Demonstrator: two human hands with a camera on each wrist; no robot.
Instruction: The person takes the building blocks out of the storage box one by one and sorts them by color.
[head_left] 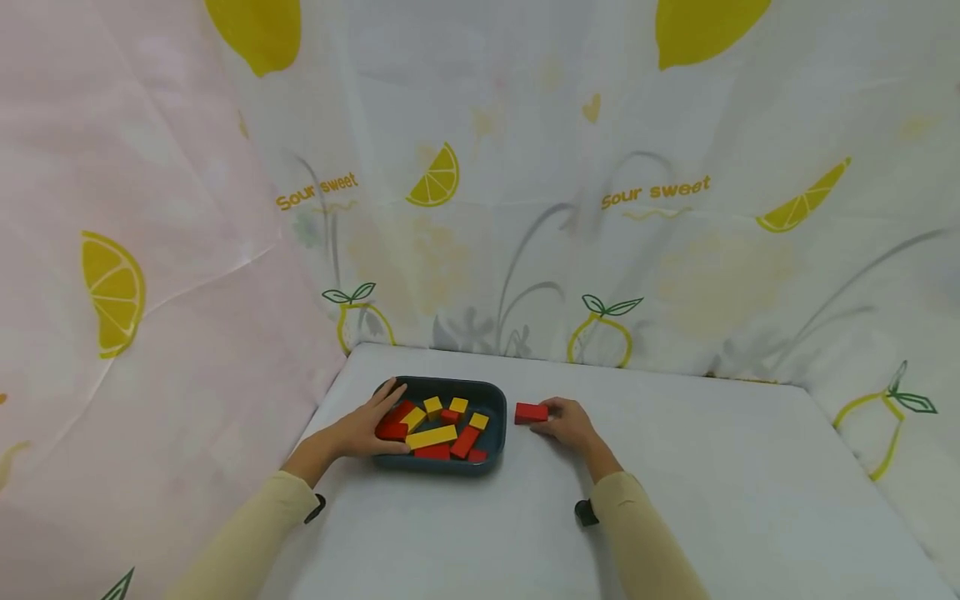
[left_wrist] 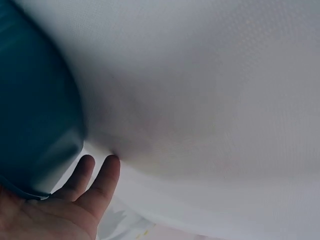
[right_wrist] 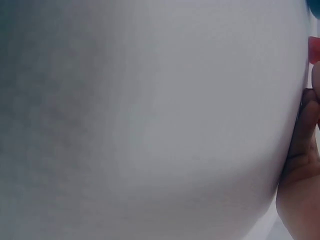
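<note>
A dark blue-green tray (head_left: 442,468) stands on the white table, full of red and yellow blocks. My left hand (head_left: 362,427) rests over its left end with fingers spread, the thumb reaching over the front side. In the left wrist view, two straight fingers (left_wrist: 102,182) lie beside the tray's outer wall (left_wrist: 40,105). Just right of the tray, my right hand (head_left: 567,423) pinches a red block (head_left: 531,412) by its right end. Only part of that hand (right_wrist: 302,165) and a sliver of the red block (right_wrist: 314,50) show in the right wrist view.
Inside the tray, a long yellow block (head_left: 431,437) lies across several red ones. White table surface (head_left: 712,483) extends to the right. A lemon-print curtain (head_left: 480,250) hangs behind the table, and another fabric side (head_left: 187,375) borders it at the left.
</note>
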